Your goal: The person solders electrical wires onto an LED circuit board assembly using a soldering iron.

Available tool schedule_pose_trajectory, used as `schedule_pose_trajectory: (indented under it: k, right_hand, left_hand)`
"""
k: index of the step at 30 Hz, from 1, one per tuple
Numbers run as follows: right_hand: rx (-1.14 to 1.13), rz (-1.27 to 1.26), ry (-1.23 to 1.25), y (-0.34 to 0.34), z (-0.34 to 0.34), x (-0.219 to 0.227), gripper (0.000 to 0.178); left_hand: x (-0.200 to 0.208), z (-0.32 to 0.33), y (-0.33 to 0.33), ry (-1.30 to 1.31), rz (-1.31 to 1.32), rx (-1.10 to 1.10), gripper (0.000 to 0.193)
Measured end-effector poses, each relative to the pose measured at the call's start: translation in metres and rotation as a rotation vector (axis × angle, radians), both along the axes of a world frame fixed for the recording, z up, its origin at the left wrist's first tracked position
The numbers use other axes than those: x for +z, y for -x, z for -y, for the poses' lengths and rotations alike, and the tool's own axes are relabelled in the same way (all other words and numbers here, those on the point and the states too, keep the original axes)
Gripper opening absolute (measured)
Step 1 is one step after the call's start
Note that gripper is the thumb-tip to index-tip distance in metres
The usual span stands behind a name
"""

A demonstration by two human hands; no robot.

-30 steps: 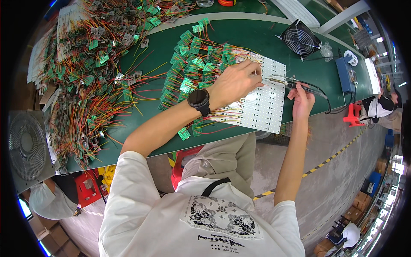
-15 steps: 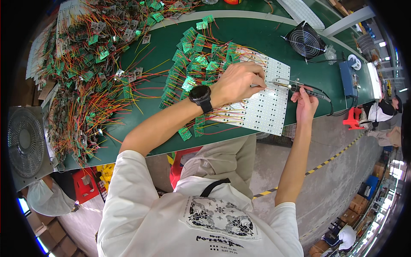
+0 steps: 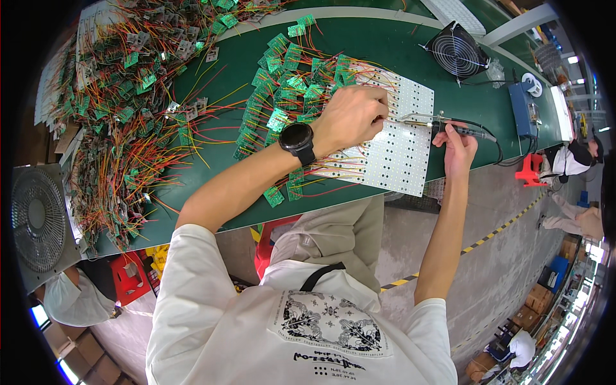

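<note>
My right hand (image 3: 457, 147) is wrapped round a soldering iron (image 3: 471, 132) with a thin metal feed tube along its front. Its tip points left, over a white perforated circuit panel (image 3: 404, 157). Just left of the tip, my left hand (image 3: 353, 115) hovers over the panel with thumb and fingers pinched; what they hold is hidden. Red and yellow wires run along the panel's left side, joined to small green circuit boards (image 3: 256, 106) lying in rows beside it. A black watch (image 3: 297, 139) is on my left wrist.
A large heap of wired boards (image 3: 128, 128) covers the table's left side. Toward the back right stand a black fan (image 3: 457, 52), a blue box (image 3: 523, 109) and a solder spool (image 3: 531, 88). A grey fan (image 3: 40, 218) stands far left. Other people are at the far right.
My left hand has shifted slightly left and up, its fingertips drawing away from the iron. The iron's tip has moved a little left.
</note>
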State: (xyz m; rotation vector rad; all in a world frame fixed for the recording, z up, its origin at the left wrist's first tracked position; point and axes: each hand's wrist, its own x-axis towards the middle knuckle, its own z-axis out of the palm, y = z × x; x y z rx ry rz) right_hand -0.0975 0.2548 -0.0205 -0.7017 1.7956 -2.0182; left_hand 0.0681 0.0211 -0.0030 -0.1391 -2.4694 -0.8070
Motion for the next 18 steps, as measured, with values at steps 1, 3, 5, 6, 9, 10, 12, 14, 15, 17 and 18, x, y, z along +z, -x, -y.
schedule_pose_trajectory:
  k: [1,3,5,6,9,10,12,14,15,17,18]
  right_hand:
    - [0.0,0.001,-0.001,0.0002,0.0001,-0.0002,0.021]
    - [0.004,-0.01,-0.018,0.0001,0.0003,-0.0003,0.022]
    - [0.009,-0.016,-0.029,0.0,0.0001,0.0001,0.022]
    - [0.015,-0.024,-0.039,0.0,0.0002,0.0005,0.022]
    - [0.011,-0.027,-0.019,-0.0009,0.001,0.0003,0.021]
    - [0.011,-0.026,-0.018,-0.0009,0.001,0.0005,0.021]
    - [0.019,-0.032,-0.021,-0.0011,0.001,0.0008,0.021]
    - [0.02,-0.033,-0.021,-0.0015,0.0017,0.0006,0.021]
    - [0.02,-0.037,-0.02,-0.0013,0.0014,0.0005,0.021]
    - [0.021,-0.033,-0.018,-0.001,0.0011,0.0004,0.021]
    - [0.024,-0.029,-0.014,-0.0011,0.0015,0.0005,0.021]
  left_hand:
    - [-0.0004,0.0,0.0001,-0.005,0.006,0.001,0.008]
    - [-0.0003,0.0002,-0.0004,-0.008,0.008,0.004,0.008]
    - [-0.0005,0.0002,-0.0008,-0.011,0.011,0.008,0.008]
    - [-0.0006,0.0005,-0.0007,-0.016,0.013,0.012,0.008]
    - [-0.0012,0.0006,-0.0007,-0.021,0.018,0.015,0.009]
    - [-0.0011,0.0006,-0.0008,-0.019,0.02,0.014,0.009]
    - [-0.0019,0.0011,-0.0002,-0.015,0.018,0.017,0.009]
    - [-0.0034,0.0013,-0.0003,-0.012,0.016,0.019,0.009]
    - [-0.003,0.0012,-0.0002,-0.016,0.018,0.019,0.009]
    - [-0.0036,0.0007,0.0003,-0.02,0.02,0.018,0.009]
    - [-0.004,0.0009,0.0006,-0.017,0.024,0.019,0.009]
